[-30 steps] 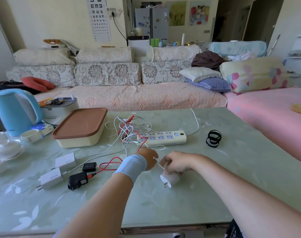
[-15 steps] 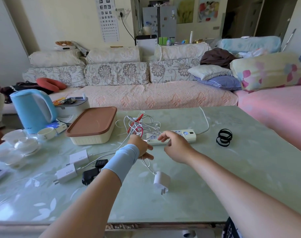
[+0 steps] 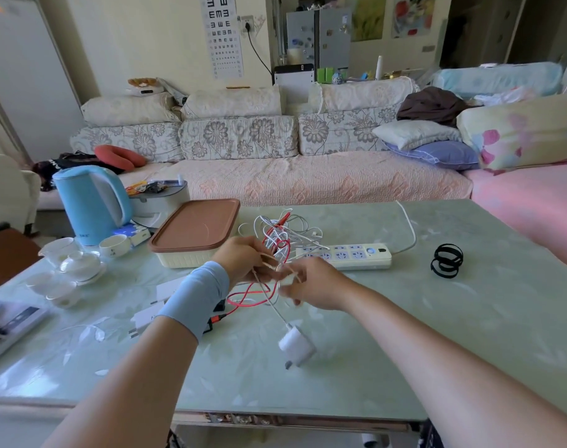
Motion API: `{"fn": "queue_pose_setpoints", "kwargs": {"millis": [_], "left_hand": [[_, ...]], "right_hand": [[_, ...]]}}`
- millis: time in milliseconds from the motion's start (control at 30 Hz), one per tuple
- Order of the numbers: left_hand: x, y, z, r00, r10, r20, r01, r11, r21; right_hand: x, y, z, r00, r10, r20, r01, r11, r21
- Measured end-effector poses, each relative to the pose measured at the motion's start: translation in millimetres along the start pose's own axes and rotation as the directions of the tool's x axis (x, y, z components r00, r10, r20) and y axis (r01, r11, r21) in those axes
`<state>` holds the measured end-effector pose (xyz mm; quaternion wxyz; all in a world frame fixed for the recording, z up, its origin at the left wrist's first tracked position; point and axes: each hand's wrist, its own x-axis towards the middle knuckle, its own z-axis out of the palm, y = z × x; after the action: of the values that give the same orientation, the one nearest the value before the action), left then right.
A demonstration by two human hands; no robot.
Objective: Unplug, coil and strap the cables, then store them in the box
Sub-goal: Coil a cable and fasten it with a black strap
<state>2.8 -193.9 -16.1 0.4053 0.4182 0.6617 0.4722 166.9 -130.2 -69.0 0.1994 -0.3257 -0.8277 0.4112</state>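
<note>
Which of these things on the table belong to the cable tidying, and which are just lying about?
For the job: white cable held by the left hand and right hand, charger plug, cable tangle, power strip, black straps, brown-lidded box.

Just lying about: blue kettle, teacup.
</note>
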Motion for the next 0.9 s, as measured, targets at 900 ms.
{"fn": "queue_pose_setpoints", "kwargs": {"millis": [900], "left_hand": [[3, -10, 48, 0.867, -0.099, 0.488, -0.177, 0.855, 0.487]], "right_hand": [[-12, 48, -38, 0.704, 0.703, -0.098, -0.71, 0.698, -0.092]]}}
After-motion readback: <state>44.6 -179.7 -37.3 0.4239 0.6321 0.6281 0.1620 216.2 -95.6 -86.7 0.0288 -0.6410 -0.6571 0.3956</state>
